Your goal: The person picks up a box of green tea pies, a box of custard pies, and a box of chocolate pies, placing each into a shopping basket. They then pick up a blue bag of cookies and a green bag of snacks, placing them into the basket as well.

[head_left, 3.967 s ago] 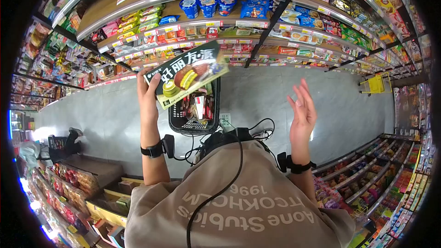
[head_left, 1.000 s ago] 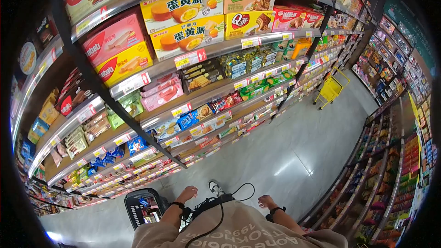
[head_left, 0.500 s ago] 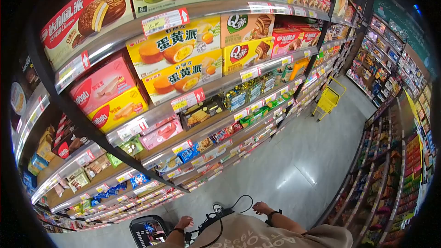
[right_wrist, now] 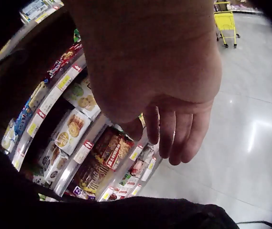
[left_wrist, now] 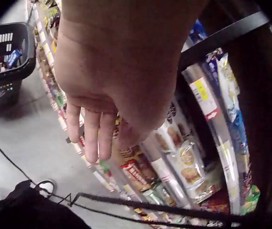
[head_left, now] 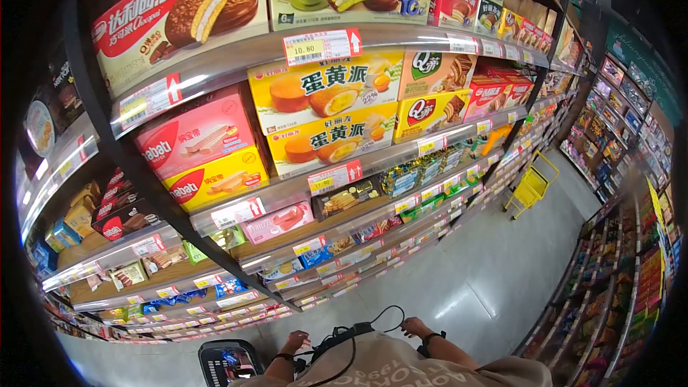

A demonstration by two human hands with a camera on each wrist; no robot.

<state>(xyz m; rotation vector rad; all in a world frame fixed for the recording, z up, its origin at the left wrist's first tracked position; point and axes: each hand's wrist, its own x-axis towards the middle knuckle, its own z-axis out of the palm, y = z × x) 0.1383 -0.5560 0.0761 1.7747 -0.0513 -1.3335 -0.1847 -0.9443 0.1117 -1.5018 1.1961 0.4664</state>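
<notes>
My left hand [head_left: 294, 342] hangs low at my side with nothing in it, its fingers relaxed in the left wrist view. The right hand [head_left: 414, 327] also hangs low and holds nothing; its fingers point down, loosely bent, in the right wrist view. On the floor beside the left hand stands a black shopping basket [left_wrist: 27, 55] with several packages inside. Ahead on the shelves are a dark green pie box [head_left: 351, 1], a red and cream pie box [head_left: 179, 25], yellow egg-yolk pie boxes [head_left: 326, 93] and pink wafer boxes [head_left: 197, 132].
Shelf edges with price tags [head_left: 322, 46] run along the left, crossed by a black upright [head_left: 154, 201]. A yellow cart [head_left: 532, 185] stands farther down the grey-floored aisle [head_left: 430, 287]. More stocked shelves [head_left: 595, 279] line the right. Black cables [head_left: 390, 312] loop at my waist.
Four seconds ago my left hand gripped a dark green pie box over the basket; now it is empty. Both hands have dropped lower, and the view has swung up to the shelves.
</notes>
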